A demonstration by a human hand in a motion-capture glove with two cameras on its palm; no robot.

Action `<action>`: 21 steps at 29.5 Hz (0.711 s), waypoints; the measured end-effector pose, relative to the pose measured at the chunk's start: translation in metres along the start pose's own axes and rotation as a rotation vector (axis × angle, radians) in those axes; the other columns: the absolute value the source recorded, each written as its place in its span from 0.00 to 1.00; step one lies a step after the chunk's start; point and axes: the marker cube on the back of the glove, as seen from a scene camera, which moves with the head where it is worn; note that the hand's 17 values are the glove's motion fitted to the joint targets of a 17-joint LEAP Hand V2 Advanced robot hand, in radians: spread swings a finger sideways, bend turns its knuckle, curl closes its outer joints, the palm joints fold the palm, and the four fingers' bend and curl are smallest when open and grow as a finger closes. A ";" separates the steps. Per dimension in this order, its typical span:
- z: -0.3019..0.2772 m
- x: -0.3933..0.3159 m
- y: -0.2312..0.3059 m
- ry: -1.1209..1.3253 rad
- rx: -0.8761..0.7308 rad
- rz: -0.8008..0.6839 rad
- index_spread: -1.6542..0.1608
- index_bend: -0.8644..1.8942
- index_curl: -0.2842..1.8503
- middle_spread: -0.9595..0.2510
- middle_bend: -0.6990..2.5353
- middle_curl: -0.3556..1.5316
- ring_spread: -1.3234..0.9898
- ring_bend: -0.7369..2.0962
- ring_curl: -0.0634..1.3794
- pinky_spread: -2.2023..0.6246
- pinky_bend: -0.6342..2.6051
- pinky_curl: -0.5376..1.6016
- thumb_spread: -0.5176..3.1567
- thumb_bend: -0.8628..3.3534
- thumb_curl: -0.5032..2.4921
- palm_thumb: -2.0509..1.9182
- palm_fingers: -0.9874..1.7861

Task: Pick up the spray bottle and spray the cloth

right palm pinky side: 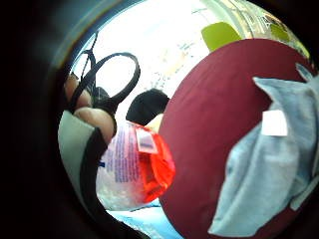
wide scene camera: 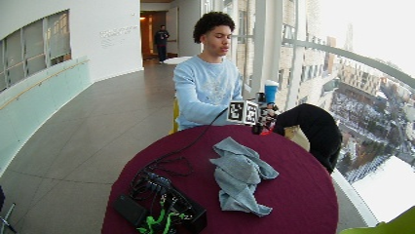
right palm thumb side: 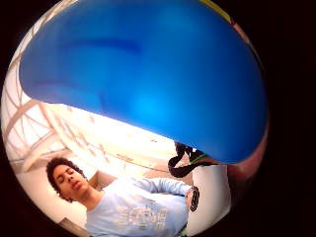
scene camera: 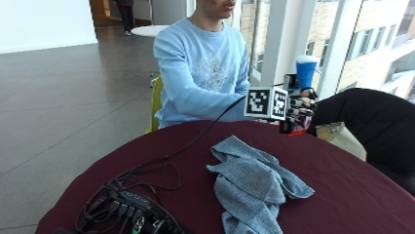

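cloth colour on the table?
Grey-blue cloth, lying crumpled on the maroon table; the outside view shows it best.

Office-building atrium: tall windows [wide scene camera: 363, 73] over city, curved corridor, round table [wide scene camera: 305, 195].

Blue-topped spray bottle [scene camera: 305, 73] held above table edge; grey cloth [scene camera: 254, 185] lies crumpled mid-table.

Round table with dark maroon top [scene camera: 337, 190] fills the lower half of the outside view. Crumpled grey-blue terry cloth [scene camera: 254, 185] lies on it at lower centre. Black electronics box with tangled black cables [scene camera: 129, 209] sits at lower left, near the table's edge.
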 end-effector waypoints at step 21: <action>0.081 0.043 -0.013 0.036 -0.074 0.010 0.76 0.35 0.24 0.72 0.31 0.43 0.53 0.43 0.31 0.74 0.33 0.43 0.40 0.20 0.31 0.72 0.75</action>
